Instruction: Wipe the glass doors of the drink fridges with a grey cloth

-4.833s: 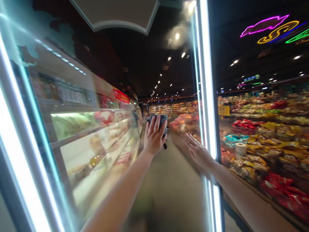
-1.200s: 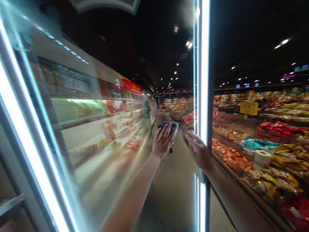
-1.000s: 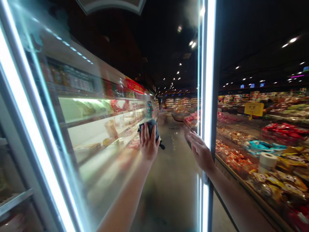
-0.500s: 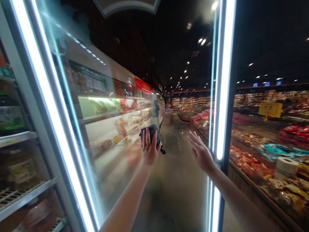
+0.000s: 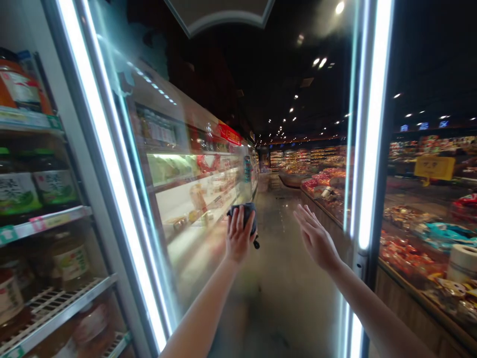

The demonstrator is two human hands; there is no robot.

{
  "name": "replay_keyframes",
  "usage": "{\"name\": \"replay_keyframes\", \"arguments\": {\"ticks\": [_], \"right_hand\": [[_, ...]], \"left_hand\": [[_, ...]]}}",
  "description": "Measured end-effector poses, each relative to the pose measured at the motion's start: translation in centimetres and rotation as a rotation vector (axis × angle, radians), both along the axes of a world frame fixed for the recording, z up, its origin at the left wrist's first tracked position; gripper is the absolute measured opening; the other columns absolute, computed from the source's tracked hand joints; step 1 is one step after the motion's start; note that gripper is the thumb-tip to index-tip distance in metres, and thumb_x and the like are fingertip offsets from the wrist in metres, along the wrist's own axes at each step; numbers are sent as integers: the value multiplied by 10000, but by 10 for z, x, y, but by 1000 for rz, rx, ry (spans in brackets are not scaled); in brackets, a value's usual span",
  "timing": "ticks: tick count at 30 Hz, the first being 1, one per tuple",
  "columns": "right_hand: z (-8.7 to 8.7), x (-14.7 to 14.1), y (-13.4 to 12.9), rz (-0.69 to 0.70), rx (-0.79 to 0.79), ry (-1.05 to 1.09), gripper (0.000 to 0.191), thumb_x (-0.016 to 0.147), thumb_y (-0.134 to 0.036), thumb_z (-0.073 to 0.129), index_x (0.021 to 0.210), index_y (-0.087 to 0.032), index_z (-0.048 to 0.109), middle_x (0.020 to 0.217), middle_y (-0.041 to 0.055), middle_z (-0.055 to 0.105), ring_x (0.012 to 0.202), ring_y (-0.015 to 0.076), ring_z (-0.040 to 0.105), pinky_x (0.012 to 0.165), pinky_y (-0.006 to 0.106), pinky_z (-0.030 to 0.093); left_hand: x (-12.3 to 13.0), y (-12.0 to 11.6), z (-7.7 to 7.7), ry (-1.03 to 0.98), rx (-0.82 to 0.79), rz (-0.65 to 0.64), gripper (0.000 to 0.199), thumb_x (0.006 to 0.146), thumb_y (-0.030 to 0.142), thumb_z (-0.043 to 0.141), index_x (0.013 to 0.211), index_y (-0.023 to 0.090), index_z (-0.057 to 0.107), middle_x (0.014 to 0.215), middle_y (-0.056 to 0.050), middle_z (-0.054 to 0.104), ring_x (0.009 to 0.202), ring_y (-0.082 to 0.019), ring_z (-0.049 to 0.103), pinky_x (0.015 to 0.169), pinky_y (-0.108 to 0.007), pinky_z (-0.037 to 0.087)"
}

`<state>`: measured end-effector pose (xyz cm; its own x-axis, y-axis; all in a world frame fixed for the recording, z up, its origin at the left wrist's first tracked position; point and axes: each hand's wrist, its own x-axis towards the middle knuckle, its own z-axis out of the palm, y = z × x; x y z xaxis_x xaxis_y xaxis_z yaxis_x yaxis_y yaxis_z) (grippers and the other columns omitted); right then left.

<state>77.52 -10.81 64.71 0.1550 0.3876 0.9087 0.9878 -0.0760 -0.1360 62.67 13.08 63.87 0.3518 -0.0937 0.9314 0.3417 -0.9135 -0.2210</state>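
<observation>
My left hand (image 5: 237, 242) presses a dark grey cloth (image 5: 249, 211) flat against a see-through glass door (image 5: 286, 298), fingers laid over it. A small dark tail of the cloth hangs out beside the thumb. To the right, my right hand (image 5: 316, 238) is raised with its fingers stretched out and nothing in it. Its palm faces the pane; whether it touches the glass I cannot tell. Misty patches cloud parts of the pane, at the upper left and lower down.
Bright light strips (image 5: 108, 164) run up both sides of the door. At left, fridge shelves (image 5: 70, 214) hold jars (image 5: 55, 181) and bottles. Beyond the glass are a lit display case (image 5: 186, 194) and an aisle. Bins of packaged goods (image 5: 402, 253) stand at right, with a yellow sign (image 5: 434, 167).
The whole view has shifted, so the door and hands appear farther right and more of the left shelves shows. The left hand still holds the cloth; the right stays open.
</observation>
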Motion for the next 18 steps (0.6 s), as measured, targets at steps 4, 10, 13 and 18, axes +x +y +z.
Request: {"name": "replay_keyframes", "arguments": {"ticks": [4, 10, 13, 18], "right_hand": [[0, -17, 20, -11, -20, -19, 629, 984, -83, 396, 1577, -293, 407, 1608, 97, 445, 1533, 270, 316, 1198, 595, 389], [-12, -32, 36, -18, -7, -10, 625, 992, -102, 409, 1584, -303, 391, 1602, 99, 453, 1527, 279, 329, 1186, 602, 402], [-19, -41, 43, -13, -16, -10, 638, 988, -96, 400, 1592, -302, 374, 1608, 103, 443, 1528, 279, 325, 1184, 601, 405], [-12, -59, 60, 9, -53, -34, 656, 970, -77, 394, 1585, -306, 391, 1617, 85, 430, 1532, 269, 319, 1205, 588, 382]], "left_hand": [[-1, 3, 12, 190, 170, -38, 844, 882, 329, 741, 1612, 317, 316, 1673, -96, 313, 1536, -295, 320, 1280, -477, 270], [-31, 39, 42, -176, -102, 99, 857, 904, 291, 707, 1632, 304, 254, 1722, -129, 137, 1563, -367, 226, 1227, -591, 332], [-48, 47, 11, -67, -61, 75, 862, 878, 280, 734, 1620, 298, 296, 1713, -130, 190, 1548, -371, 272, 1233, -579, 328], [-60, 53, 11, 264, 128, -29, 811, 848, 331, 777, 1570, 327, 407, 1666, -92, 346, 1523, -304, 357, 1270, -477, 295]]}}
